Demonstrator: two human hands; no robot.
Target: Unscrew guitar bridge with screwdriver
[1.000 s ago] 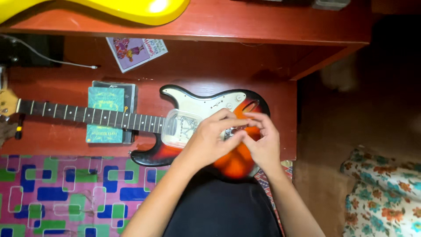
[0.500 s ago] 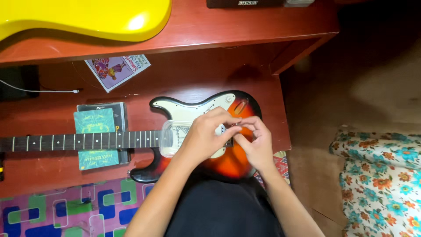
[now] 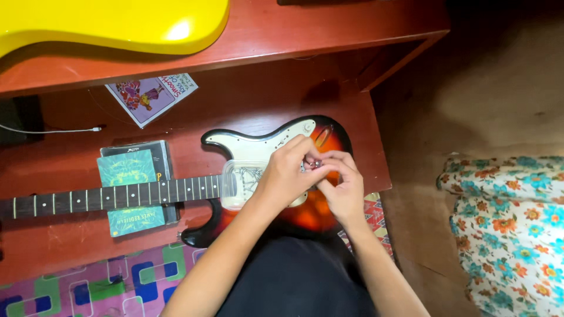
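Sunburst-finished electric guitar (image 3: 305, 214) lies flat on the red wooden surface (image 3: 64, 246), neck toward 9 o'clock, steadying it for close work. Left hand (image 3: 286, 176) and right hand (image 3: 343, 191) meet over the body, fingertips pinched on a small metal part (image 3: 315, 164). A clear plastic box (image 3: 241, 182) rests at the neck joint.
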